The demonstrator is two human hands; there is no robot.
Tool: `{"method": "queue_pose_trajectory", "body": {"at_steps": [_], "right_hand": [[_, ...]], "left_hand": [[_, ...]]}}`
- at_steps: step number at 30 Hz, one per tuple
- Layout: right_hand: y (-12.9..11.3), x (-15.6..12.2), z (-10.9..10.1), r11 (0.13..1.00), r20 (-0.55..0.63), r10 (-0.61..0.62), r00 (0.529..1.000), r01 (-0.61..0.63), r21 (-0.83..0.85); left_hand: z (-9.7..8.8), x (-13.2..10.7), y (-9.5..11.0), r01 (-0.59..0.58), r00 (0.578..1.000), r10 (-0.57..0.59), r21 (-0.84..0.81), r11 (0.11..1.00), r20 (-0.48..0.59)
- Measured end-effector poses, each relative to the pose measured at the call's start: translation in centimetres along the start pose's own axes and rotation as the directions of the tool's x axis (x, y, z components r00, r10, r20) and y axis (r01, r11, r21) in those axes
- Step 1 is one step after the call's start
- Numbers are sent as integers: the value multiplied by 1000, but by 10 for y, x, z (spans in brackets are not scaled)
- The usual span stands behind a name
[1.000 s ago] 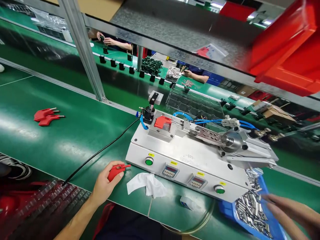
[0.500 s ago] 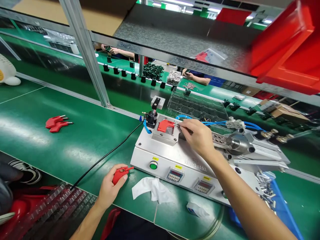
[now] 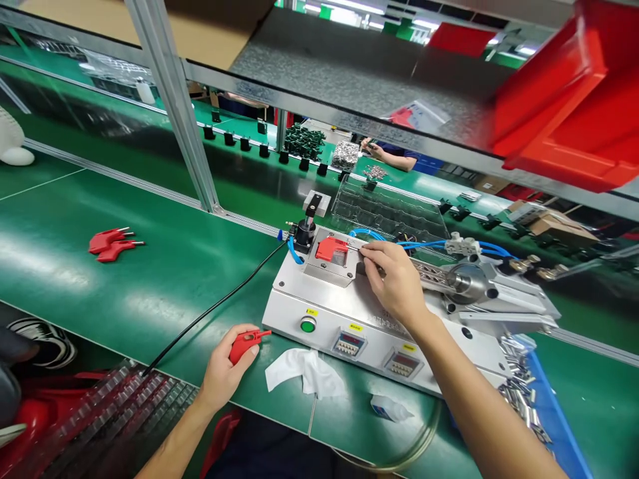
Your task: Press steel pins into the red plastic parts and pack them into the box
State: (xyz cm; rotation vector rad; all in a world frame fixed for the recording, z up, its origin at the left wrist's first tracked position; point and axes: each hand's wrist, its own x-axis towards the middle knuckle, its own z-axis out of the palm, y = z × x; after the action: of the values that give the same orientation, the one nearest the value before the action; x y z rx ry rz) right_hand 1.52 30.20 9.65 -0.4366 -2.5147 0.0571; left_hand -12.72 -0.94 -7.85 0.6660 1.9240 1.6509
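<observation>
Two red plastic keys (image 3: 114,241) with thin metal prongs lie far left on the smooth green belt (image 3: 164,266). Nearer, the left hand (image 3: 224,372) curls around a red plastic handle (image 3: 245,341) at the belt's edge, beside crumpled white tissue (image 3: 304,372). On the brushed-metal press (image 3: 379,313), the right hand (image 3: 397,279) pinches a slim metal pin (image 3: 355,247) against the red piece (image 3: 331,248) seated in its square fixture. Shiny metal tubes fill a blue tray (image 3: 559,426).

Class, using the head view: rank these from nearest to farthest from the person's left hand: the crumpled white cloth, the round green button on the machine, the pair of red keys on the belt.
From the left hand:
1. Crumpled white cloth, just to its right.
2. Round green button, on the machine's front, up and right.
3. Pair of red keys, far up the belt to the left.
</observation>
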Motion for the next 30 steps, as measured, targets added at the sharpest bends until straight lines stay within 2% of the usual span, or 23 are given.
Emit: {"method": "queue_pose_trajectory", "body": {"at_steps": [4,6,10,13,15,17,20,22,24,26,28,30], "right_hand": [[-6,8,-7,999,18,17,1000,-16,-35],[-12,20,-9,1000,50,14,999,-13,-24],[-27,47,-6,998,275,41,961,-28,-53],[-33,63,2,996,340,73,938,-50,-74],[-35,71,2,996,332,78,940,-58,-69],[-36,73,-6,995,298,98,950,-82,-64],[-34,57,-35,996,91,75,993,-79,44],[-30,31,-55,987,-28,2,1000,3,158],[-23,-4,-69,973,-22,-75,997,78,215],[-13,-40,-72,979,51,-92,994,81,187],[-2,-68,-68,992,95,-58,994,47,114],[5,-86,-63,999,108,-5,994,0,48]], "left_hand": [[-4,4,0,-7,998,7,0,1000,56],[-2,3,1,-29,998,29,-2,1000,48],[5,0,-2,-49,998,47,-62,997,-29],[11,-1,-7,-46,997,32,-188,981,-77],[14,0,-9,-62,994,37,-250,966,-104],[16,1,-10,-81,993,54,-257,963,-109],[16,0,-9,-123,989,107,-165,979,-102],[13,-2,-5,-195,974,189,-37,980,-123],[10,-1,9,-314,932,329,116,942,-151],[8,5,36,-462,857,498,233,856,-131],[13,20,76,-627,752,658,274,730,-32],[25,43,121,-774,600,797,304,555,72]]}}
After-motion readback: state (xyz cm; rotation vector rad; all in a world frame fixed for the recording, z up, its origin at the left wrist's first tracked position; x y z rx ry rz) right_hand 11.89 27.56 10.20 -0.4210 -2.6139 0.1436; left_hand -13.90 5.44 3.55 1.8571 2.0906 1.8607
